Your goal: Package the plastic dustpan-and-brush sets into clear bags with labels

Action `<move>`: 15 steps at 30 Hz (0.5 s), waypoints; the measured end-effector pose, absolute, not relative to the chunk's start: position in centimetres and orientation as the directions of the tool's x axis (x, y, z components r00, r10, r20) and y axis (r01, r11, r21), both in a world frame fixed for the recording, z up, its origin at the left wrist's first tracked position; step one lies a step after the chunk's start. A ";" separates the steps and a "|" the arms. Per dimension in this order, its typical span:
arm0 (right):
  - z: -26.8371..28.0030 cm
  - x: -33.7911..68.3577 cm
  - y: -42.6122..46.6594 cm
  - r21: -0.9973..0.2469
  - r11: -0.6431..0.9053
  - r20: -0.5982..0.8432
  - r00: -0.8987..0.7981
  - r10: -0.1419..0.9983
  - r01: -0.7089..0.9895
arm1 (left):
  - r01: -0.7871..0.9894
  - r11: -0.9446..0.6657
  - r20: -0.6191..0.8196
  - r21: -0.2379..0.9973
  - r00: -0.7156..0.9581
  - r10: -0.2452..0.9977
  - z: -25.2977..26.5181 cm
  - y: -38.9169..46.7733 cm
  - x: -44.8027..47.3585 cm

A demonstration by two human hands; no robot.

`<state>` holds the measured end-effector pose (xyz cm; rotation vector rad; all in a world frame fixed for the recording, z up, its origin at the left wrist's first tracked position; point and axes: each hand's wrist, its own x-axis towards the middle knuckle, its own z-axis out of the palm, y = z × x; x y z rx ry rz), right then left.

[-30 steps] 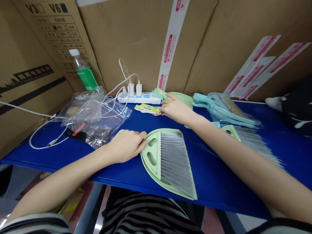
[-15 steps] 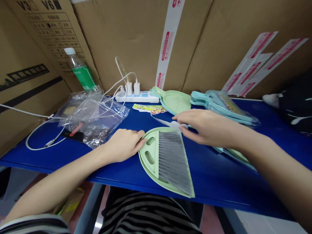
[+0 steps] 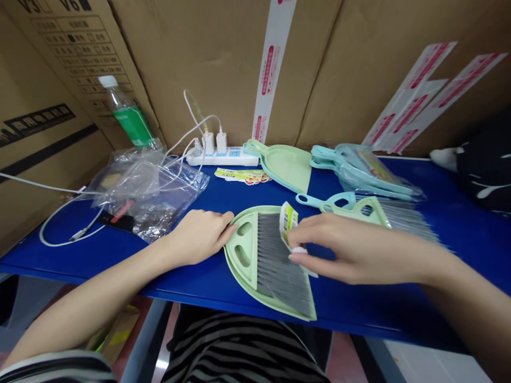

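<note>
Can read "V6" and, less fully, "V3", both clipped by the upper edge, above a printed grid on the brown cardboard panel (image 3: 67, 53) at left; cannot make out the grid's small characters. Can see red lettering, too small to read, on the white packing tape (image 3: 266, 74) at the rear.

Holds a narrow white label (image 3: 289, 217) with yellow-green print in the right hand (image 3: 343, 250), thumb and fingertips drawn close together on it, in front of the grey bristles of a pale-green plastic brush (image 3: 249, 249); cannot tell whether touching them. Has the left hand (image 3: 203, 236) closed on the rounded end of a half-round pale-green plastic dustpan (image 3: 266, 301), with the brush lying inside, near the front edge of the blue table (image 3: 187, 284).

Can see a tilted clear plastic bottle (image 3: 133, 122) with white cap and green wrapper, contents unclear; crumpled clear plastic bags (image 3: 147, 181) before it; and, at right rear, light-blue plastic dustpans (image 3: 371, 173) with a printed card inside clear wrapping.

Unlike a second ago, has the right hand away from the similar loose labels (image 3: 241, 175) by the white power strip (image 3: 229, 157); unlike half a second ago, shows the held label's printed face. Keeps the left hand's same grip.
</note>
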<state>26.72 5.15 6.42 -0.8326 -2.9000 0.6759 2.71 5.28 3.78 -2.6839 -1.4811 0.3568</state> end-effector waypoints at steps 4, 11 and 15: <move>6.3 26.6 5.3 -0.520 0.707 -0.094 -0.855 0.510 0.479 | 0.830 -0.534 -0.182 -0.159 0.507 0.843 3.8 5.2 2.7; 3.1 27.4 6.4 0.130 0.709 0.154 -0.721 0.676 0.693 | 0.831 -0.535 -0.187 -0.155 0.507 0.842 3.9 5.3 2.7; 2.3 27.2 6.2 0.177 0.726 0.170 -0.747 0.643 0.665 | 0.833 -0.531 -0.195 -0.158 0.500 0.844 3.9 5.3 2.8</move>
